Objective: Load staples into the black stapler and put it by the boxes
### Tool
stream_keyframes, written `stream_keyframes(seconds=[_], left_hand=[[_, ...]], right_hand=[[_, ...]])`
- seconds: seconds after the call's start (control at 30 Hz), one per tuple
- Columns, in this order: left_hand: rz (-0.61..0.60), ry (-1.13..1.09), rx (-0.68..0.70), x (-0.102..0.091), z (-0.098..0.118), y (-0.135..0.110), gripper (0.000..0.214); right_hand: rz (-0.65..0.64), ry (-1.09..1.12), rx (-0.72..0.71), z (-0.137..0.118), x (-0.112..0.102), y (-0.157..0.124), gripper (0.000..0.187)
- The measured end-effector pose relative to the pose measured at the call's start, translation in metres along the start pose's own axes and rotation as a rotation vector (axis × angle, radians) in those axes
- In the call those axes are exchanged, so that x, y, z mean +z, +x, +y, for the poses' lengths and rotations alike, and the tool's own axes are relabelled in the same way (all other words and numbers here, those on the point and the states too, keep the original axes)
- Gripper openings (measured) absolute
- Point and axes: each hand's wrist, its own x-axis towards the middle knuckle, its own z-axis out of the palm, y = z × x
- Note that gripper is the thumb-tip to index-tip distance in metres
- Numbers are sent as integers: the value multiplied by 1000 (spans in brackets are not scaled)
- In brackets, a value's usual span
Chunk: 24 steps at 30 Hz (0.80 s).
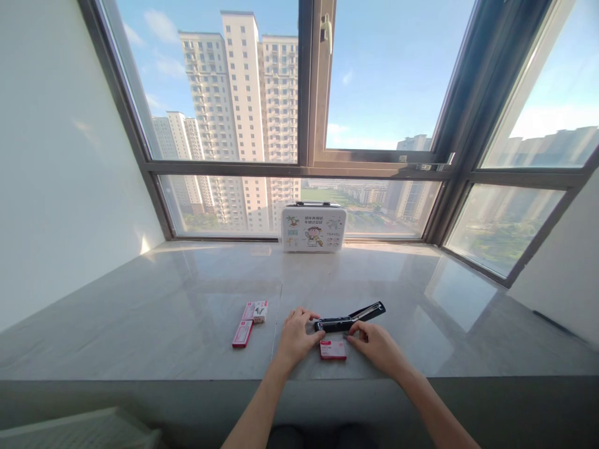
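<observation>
A black stapler [334, 325] lies on the stone sill with its two arms swung wide apart, the raised one slanting up to the right. My left hand [297, 337] holds its left end between thumb and fingers. Close to the stapler's middle, the fingers of my right hand [369, 342] are pinched together. A small greyish bit shows at those fingertips, too small to name. Just in front of the stapler, between my hands, is a small red and white box [332, 350].
Left of my hands lie a red and white box [242, 334], another like it partly covered [248, 310], and a small white box [260, 311]. A white case with cartoon prints [313, 231] stands against the window [374, 165]. The sill's front edge [210, 379] runs below my hands.
</observation>
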Motion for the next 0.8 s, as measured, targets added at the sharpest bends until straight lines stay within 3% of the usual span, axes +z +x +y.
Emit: stream_keyframes(seconds=[0.27, 0.5, 0.8], left_hand=[[-11, 5, -3, 0, 1, 0, 31], [-26, 21, -10, -2, 4, -1, 31], [-31, 22, -4, -4, 5, -4, 28]], right_hand=[[17, 115, -5, 10, -1, -2, 39], [-80, 316, 130, 23, -2, 14, 42], [-133, 382, 155, 35, 3, 22, 49]])
